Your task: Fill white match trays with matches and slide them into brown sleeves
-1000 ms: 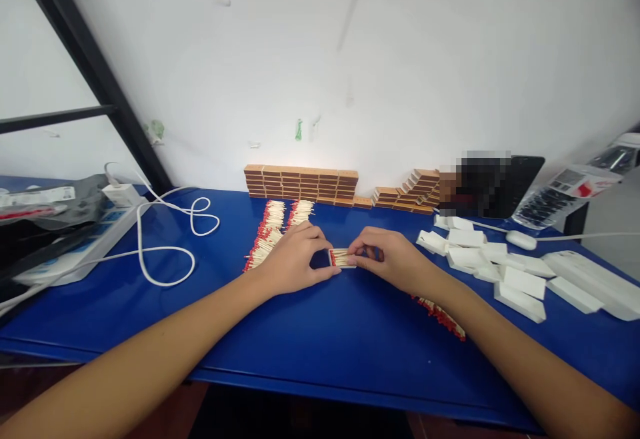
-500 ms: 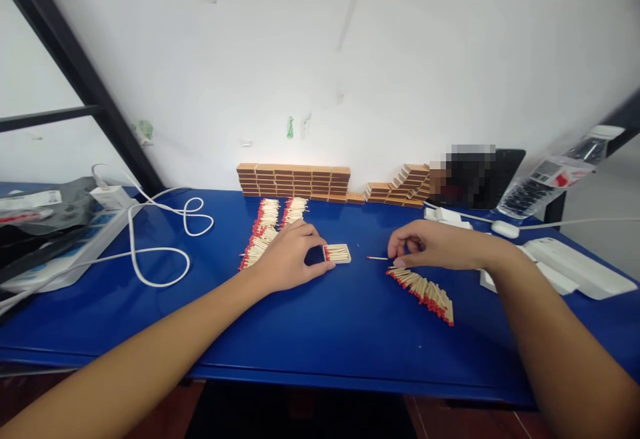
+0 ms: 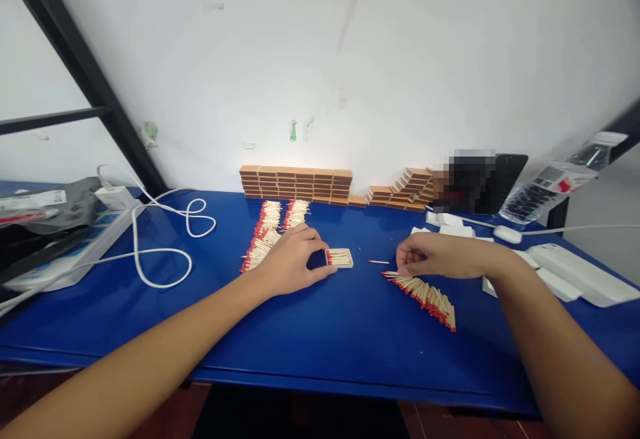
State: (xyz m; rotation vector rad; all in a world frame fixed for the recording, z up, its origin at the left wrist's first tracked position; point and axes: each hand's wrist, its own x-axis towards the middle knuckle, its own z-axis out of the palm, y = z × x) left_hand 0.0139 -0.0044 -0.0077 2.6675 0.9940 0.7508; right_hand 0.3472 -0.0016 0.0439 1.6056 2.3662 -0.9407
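I've got the left hand (image 3: 293,259) with thumb and forefinger spread in a wide curve, their tips gripping the left end of the small white tray (image 3: 343,266), which has matches (image 3: 341,256) lying lengthwise inside, red heads to the left. Over to the right hand (image 3: 435,256): fingers curled in tight, down at the upper end of the fanned match pile (image 3: 425,294), right of the tray and nearer me; whether they pinch a match, I can't tell. A lone match (image 3: 379,262) lies just right of the tray on the blue tabletop (image 3: 325,346). Beyond the tray, stacked matchboxes (image 3: 295,184) line the pale wall (image 3: 300,59), with a stepped stack (image 3: 405,189) farther right. Left of the tray I see match heaps (image 3: 260,246) partly behind the hand, then a looping white cable (image 3: 191,269); well right sit white boxes (image 3: 453,226) and a tilted bottle (image 3: 555,182). The left forearm slants in from the lower left, palm side toward the tray; the right arm rises from the lower right and bends at the wrist, knuckles up, pointing back toward the tray.
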